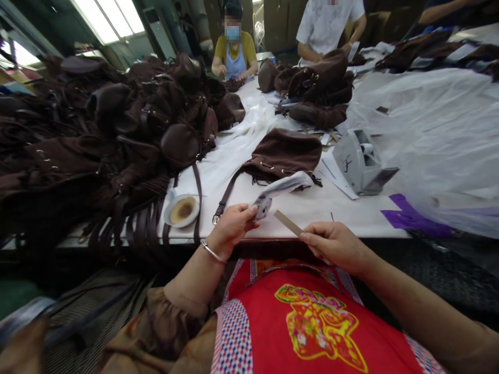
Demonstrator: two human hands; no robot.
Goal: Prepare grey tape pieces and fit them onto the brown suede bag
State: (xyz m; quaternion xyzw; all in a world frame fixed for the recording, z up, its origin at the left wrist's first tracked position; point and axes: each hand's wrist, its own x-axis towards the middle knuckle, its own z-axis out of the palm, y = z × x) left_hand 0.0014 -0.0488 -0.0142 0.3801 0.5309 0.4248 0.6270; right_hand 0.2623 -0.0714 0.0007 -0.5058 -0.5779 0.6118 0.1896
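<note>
Over the table's front edge, my left hand [236, 224] pinches a small grey metal piece [263, 206] with a strip of clear plastic wrap [291, 183] trailing up and to the right. My right hand [331, 243] is closed on a flat, narrow tan strip [287, 222], whose free end points toward the metal piece; the two are apart. Just beyond the hands a dark brown bag [286, 150] with metal eyelets lies on the white table, its strap [230, 195] and buckle reaching toward my left wrist.
A large pile of brown bags [140, 114] fills the left. A white bowl [181, 210] of brownish stuff sits near the front edge. Right are a grey tape dispenser [360, 161], purple tape [413, 215] and plastic sheeting [429, 119]. Two people [236, 52] work across the table.
</note>
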